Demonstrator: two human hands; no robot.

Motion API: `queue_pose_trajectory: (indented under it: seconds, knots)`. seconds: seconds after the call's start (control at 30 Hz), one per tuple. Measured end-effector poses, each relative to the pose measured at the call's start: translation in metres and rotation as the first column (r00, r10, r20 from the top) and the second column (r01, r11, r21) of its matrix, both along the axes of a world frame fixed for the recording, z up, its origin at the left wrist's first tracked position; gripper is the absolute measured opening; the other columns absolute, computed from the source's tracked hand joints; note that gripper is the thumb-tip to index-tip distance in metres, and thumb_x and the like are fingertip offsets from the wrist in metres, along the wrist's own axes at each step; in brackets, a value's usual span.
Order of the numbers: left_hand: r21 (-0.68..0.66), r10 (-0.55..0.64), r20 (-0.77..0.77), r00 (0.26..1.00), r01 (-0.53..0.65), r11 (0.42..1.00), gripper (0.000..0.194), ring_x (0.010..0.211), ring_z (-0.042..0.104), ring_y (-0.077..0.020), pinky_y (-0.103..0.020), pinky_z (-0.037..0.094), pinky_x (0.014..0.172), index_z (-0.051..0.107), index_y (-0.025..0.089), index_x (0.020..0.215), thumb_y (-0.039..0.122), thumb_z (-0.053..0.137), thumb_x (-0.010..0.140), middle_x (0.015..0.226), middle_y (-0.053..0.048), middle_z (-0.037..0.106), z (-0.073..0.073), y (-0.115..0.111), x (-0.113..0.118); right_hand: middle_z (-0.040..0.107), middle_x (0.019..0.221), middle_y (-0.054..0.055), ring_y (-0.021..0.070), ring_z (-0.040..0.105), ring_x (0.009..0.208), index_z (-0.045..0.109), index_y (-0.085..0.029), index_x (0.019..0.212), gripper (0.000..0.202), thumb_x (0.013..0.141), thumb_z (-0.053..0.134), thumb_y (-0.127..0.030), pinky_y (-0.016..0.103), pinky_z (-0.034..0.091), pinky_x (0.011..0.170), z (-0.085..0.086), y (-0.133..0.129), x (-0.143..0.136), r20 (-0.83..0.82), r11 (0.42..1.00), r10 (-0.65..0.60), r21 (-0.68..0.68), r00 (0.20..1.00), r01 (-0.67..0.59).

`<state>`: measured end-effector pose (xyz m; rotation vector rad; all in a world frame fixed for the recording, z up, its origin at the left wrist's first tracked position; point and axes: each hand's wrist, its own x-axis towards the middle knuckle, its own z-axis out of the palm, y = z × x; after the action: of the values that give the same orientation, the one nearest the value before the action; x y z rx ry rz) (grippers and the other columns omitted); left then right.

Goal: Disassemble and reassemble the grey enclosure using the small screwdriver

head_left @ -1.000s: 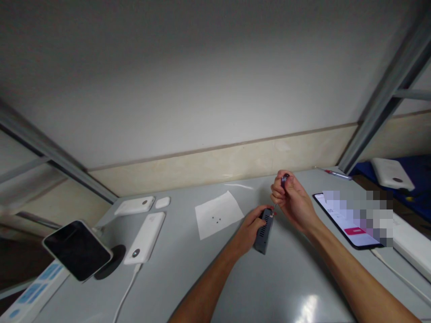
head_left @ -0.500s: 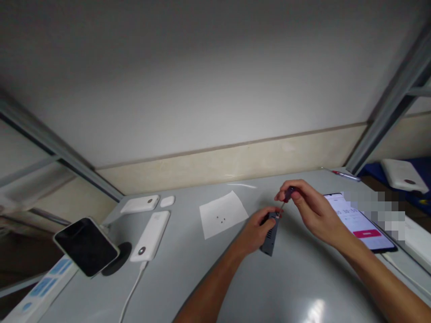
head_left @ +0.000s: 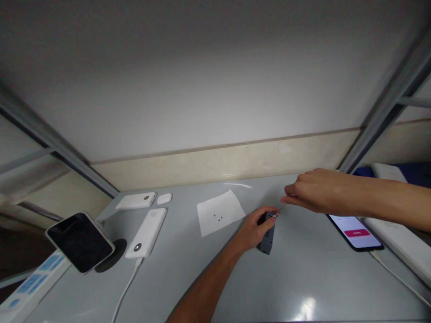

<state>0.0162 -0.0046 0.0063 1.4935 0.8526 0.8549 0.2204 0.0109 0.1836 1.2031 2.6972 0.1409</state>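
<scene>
A dark grey, slotted device [head_left: 267, 240] stands tilted on the grey table, its upper end gripped by my left hand [head_left: 253, 228] between thumb and fingers. My right hand [head_left: 305, 190] is closed round a small screwdriver [head_left: 280, 209], whose handle is hidden in the fingers. The thin shaft slants down to the top end of the device, beside my left fingertips; whether its tip touches a screw is too small to tell. Left of my left hand lies a sheet of white paper [head_left: 218, 213] with several tiny dark pieces on it.
A phone [head_left: 360, 233] with a lit screen lies at the right, partly under my right forearm. On the left are two white power banks [head_left: 148, 233], a small white case [head_left: 164, 198], a phone on a stand [head_left: 80, 242] and a power strip [head_left: 37, 282]. The wall [head_left: 218, 166] borders the back.
My right hand has turned over, its forearm swinging up across the right side, and the screwdriver now leans lower. My left hand still holds the device. The view has shifted slightly.
</scene>
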Motion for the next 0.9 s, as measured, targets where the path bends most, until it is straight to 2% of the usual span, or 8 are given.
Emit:
queue_pose_trajectory:
  seconds: [0.1,0.27,0.4,0.5,0.67,0.73,0.8,0.9]
  knots:
    - [0.008,0.014,-0.016,1.0,-0.014,1.0,0.032,0.102,0.063,-0.0214,-0.031,0.047,0.093,0.071,0.019,0.119,0.034,0.064,0.092,0.112,-0.006,0.071,-0.001,0.0,0.0,0.073,0.067,0.012,0.0243,0.067,0.057,0.076,-0.017,0.087,0.039,0.106,0.048,-0.036,0.033,0.031,0.056,0.005,0.002,-0.008,0.062,0.997,0.073,-0.043,0.995,-0.07]
    - [-0.011,0.009,-0.015,1.0,-0.009,1.0,0.034,0.095,0.065,-0.0208,-0.03,0.048,0.088,0.071,0.017,0.121,0.032,0.064,0.091,0.106,-0.006,0.073,-0.004,0.002,0.002,0.076,0.082,0.01,0.0238,0.07,0.072,0.073,-0.016,0.095,0.025,0.103,0.05,-0.018,0.032,0.036,0.061,0.007,0.005,-0.005,-0.001,0.965,0.208,-0.165,0.978,-0.206]
    - [-0.025,0.017,-0.012,1.0,-0.017,1.0,0.035,0.095,0.065,-0.0205,-0.03,0.048,0.087,0.071,0.016,0.121,0.03,0.066,0.089,0.106,-0.007,0.073,-0.004,0.002,0.004,0.073,0.098,0.011,0.0239,0.067,0.088,0.072,-0.014,0.099,0.029,0.088,0.052,0.003,0.034,0.043,0.077,0.009,0.01,-0.006,-0.032,0.909,0.372,-0.191,0.928,-0.371]
    - [-0.021,0.02,0.01,1.0,-0.02,1.0,0.033,0.096,0.064,-0.0201,-0.029,0.048,0.088,0.071,0.015,0.119,0.029,0.066,0.089,0.108,-0.007,0.073,-0.003,0.002,0.004,0.069,0.098,0.01,0.0238,0.062,0.09,0.072,-0.013,0.096,0.035,0.077,0.053,0.01,0.035,0.043,0.081,0.01,0.014,-0.01,-0.068,0.893,0.413,-0.167,0.908,-0.419]
    - [-0.006,0.002,0.015,1.0,-0.002,1.0,0.03,0.092,0.063,-0.0185,-0.027,0.048,0.083,0.072,0.015,0.115,0.029,0.064,0.09,0.102,-0.005,0.072,-0.002,0.001,0.004,0.068,0.101,0.009,0.025,0.06,0.092,0.072,-0.016,0.096,0.038,0.073,0.057,0.009,0.036,0.041,0.083,0.009,0.013,-0.013,-0.07,0.872,0.48,-0.073,0.874,-0.484]
    - [0.001,0.0,0.012,1.0,0.0,1.0,0.031,0.091,0.064,-0.0187,-0.027,0.048,0.083,0.071,0.015,0.116,0.029,0.064,0.09,0.101,-0.005,0.072,-0.002,0.001,0.004,0.069,0.096,0.009,0.0244,0.061,0.086,0.071,-0.016,0.094,0.026,0.08,0.059,0.003,0.036,0.04,0.078,0.009,0.01,-0.012,-0.059,0.887,0.46,-0.02,0.886,-0.462]
    - [0.012,0.005,0.019,1.0,-0.005,1.0,0.031,0.093,0.064,-0.0194,-0.029,0.048,0.085,0.071,0.016,0.118,0.03,0.064,0.09,0.104,-0.006,0.072,-0.002,0.001,0.003,0.069,0.084,0.008,0.0234,0.061,0.073,0.068,-0.016,0.092,0.014,0.093,0.056,-0.01,0.036,0.039,0.073,0.008,0.007,-0.012,-0.031,0.922,0.386,0.032,0.922,-0.385]
    - [0.021,0.002,0.041,0.999,-0.003,1.0,0.03,0.098,0.065,-0.0203,-0.03,0.049,0.09,0.07,0.018,0.118,0.028,0.064,0.09,0.108,-0.006,0.073,-0.003,0.001,0.003,0.069,0.072,0.007,0.0235,0.061,0.065,0.066,-0.017,0.09,0.022,0.102,0.048,-0.019,0.036,0.039,0.07,0.009,0.004,-0.012,0.014,0.956,0.29,0.052,0.957,-0.29]
